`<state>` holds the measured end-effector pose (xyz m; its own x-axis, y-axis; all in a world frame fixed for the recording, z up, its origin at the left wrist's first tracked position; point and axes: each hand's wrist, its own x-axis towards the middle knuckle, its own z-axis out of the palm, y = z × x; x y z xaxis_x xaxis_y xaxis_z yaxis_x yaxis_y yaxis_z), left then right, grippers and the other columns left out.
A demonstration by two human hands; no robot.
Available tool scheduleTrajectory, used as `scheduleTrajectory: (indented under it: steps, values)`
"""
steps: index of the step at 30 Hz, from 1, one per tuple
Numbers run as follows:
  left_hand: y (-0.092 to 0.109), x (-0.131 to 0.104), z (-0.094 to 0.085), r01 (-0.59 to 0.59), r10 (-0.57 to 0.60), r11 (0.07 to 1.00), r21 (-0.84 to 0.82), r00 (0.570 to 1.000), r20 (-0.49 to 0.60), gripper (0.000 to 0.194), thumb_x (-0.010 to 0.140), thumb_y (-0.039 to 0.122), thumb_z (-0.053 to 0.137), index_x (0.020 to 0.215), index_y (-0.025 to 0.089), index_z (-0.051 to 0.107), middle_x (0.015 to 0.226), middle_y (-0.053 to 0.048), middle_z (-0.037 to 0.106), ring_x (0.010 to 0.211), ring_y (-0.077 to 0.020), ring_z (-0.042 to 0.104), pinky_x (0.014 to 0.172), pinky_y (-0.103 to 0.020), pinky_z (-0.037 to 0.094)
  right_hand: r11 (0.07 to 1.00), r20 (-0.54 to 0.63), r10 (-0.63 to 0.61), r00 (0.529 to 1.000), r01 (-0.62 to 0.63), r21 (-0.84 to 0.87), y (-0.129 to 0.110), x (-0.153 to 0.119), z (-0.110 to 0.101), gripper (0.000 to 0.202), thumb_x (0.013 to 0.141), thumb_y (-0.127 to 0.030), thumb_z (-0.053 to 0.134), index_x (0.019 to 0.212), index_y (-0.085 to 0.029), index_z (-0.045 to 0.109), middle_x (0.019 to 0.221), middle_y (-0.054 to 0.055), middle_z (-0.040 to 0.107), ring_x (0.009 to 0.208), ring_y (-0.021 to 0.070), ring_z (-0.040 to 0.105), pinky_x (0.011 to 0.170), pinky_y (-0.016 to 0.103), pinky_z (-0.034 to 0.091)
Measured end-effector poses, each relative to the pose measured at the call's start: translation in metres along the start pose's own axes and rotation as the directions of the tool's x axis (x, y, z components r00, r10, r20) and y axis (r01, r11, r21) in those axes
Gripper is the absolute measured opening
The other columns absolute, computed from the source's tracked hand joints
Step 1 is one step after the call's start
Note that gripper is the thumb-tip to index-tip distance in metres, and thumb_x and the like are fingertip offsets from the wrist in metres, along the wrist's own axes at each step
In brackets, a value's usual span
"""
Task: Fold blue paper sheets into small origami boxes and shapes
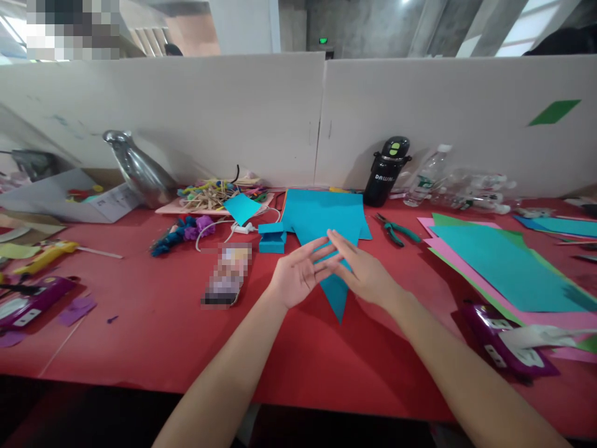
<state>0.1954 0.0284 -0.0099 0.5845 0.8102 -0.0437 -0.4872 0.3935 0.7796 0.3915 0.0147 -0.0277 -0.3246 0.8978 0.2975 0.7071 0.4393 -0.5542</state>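
Two bare forearms (224, 367), nearest item, entering from the near edge over a red tabletop (186, 354). Left hand (303, 270): fingers extended, palm exposed, nothing seen in it. Right hand (368, 274): fingers likewise straight, nothing visibly pinched; its fingertips overlap those of the left in my view, and I cannot tell whether they press together. Pointed blue paper (336, 302): behind and below the hands, tip toward the near side; contact with the fingers I cannot confirm. Blue sheet (321, 208): flat, just beyond, at the far middle. Folded blue box (272, 242): just left of that sheet. Phone (227, 274), screen blurred to me: near side of the box. Green-handled pliers (400, 234): right of the sheet. Black bottle (385, 180): upright, far, beside a clear plastic bottle (424, 180). Coloured sheets (513, 267): overlapping, right. Purple tissue pack (485, 323): near right. Steel flask (137, 168): tilted, far left.
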Motion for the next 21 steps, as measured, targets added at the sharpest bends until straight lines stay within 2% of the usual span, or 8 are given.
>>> scheduleTrajectory:
  steps: [3,4,6,8,11,13,17,21]
  values:
    - [0.002,0.002,-0.007,-0.099,0.096,0.995,-0.004,0.976,-0.197,0.034,0.083,0.01,0.068,0.117,0.016,0.067,0.116,-0.008,0.073,0.104,-0.0144,0.071,0.088,-0.019,0.056,0.969,-0.102,0.181,0.978,-0.16,0.188,0.016,-0.001,-0.014,0.054,0.099,-0.059,0.04,0.138,-0.025,0.056,0.118,0.011,0.074,0.107,0.0287,0.071,0.091,0.041,0.055]
    - [0.003,0.003,-0.01,-0.129,0.126,0.992,0.006,0.953,-0.277,0.029,0.083,0.01,0.07,0.111,0.016,0.069,0.103,-0.005,0.076,0.093,-0.0116,0.073,0.081,-0.016,0.057,0.964,-0.16,0.225,0.961,-0.196,0.181,0.021,-0.002,-0.019,0.048,0.097,-0.059,0.043,0.116,-0.023,0.069,0.1,0.01,0.078,0.095,0.028,0.073,0.088,0.039,0.056]
    - [0.005,0.006,-0.018,-0.163,0.167,0.986,0.042,0.915,-0.366,0.015,0.084,0.023,0.074,0.098,0.017,0.072,0.074,-0.001,0.072,0.073,-0.0101,0.072,0.071,-0.017,0.057,0.95,-0.26,0.305,0.916,-0.275,0.145,0.033,-0.001,-0.028,0.05,0.094,-0.061,0.048,0.071,-0.022,0.07,0.069,0.007,0.074,0.078,0.0268,0.073,0.085,0.039,0.055]
    - [0.006,0.009,-0.025,-0.244,0.265,0.964,0.106,0.905,-0.334,0.021,0.083,0.036,0.076,0.08,0.016,0.072,0.061,0.0,0.065,0.081,-0.0158,0.074,0.081,-0.024,0.057,0.928,-0.338,0.365,0.868,-0.308,0.211,0.044,0.0,-0.033,0.05,0.093,-0.058,0.052,0.062,-0.022,0.067,0.067,0.007,0.073,0.081,0.0275,0.073,0.089,0.041,0.054]
    - [0.006,0.01,-0.031,-0.314,0.348,0.929,0.197,0.922,-0.17,0.017,0.078,0.03,0.08,0.091,0.019,0.076,0.099,-0.007,0.076,0.125,-0.0256,0.06,0.107,-0.034,0.044,0.804,-0.324,0.51,0.797,-0.309,0.508,0.055,0.003,-0.034,0.019,0.084,-0.042,0.069,0.089,-0.024,0.074,0.111,0.007,0.075,0.111,0.0284,0.067,0.1,0.044,0.052]
    - [0.006,0.008,-0.031,-0.26,0.29,0.94,0.222,0.95,-0.117,0.041,0.074,0.021,0.08,0.115,0.026,0.072,0.137,-0.007,0.063,0.143,-0.0277,0.041,0.115,-0.039,0.034,0.578,-0.196,0.658,0.727,-0.321,0.75,0.056,0.005,-0.032,0.023,0.076,-0.032,0.076,0.099,-0.029,0.071,0.128,0.004,0.067,0.119,0.0274,0.062,0.097,0.045,0.055]
    - [0.005,0.006,-0.029,-0.049,0.071,0.992,0.117,0.979,-0.192,0.052,0.074,0.026,0.076,0.125,0.029,0.065,0.159,-0.007,0.039,0.148,-0.0326,0.03,0.117,-0.05,0.031,0.178,0.029,0.752,0.659,-0.244,0.953,0.052,0.01,-0.029,0.015,0.075,-0.02,0.072,0.087,-0.027,0.068,0.113,0.004,0.067,0.111,0.0255,0.064,0.085,0.044,0.062]
    - [0.002,0.008,-0.028,0.059,-0.048,0.998,0.036,0.966,-0.254,0.05,0.077,0.036,0.072,0.124,0.024,0.063,0.158,-0.011,0.039,0.146,-0.0335,0.034,0.116,-0.05,0.034,0.125,0.067,0.757,0.651,-0.245,0.962,0.05,0.011,-0.029,0.016,0.075,-0.016,0.069,0.087,-0.026,0.067,0.104,0.005,0.065,0.105,0.0247,0.064,0.082,0.042,0.064]
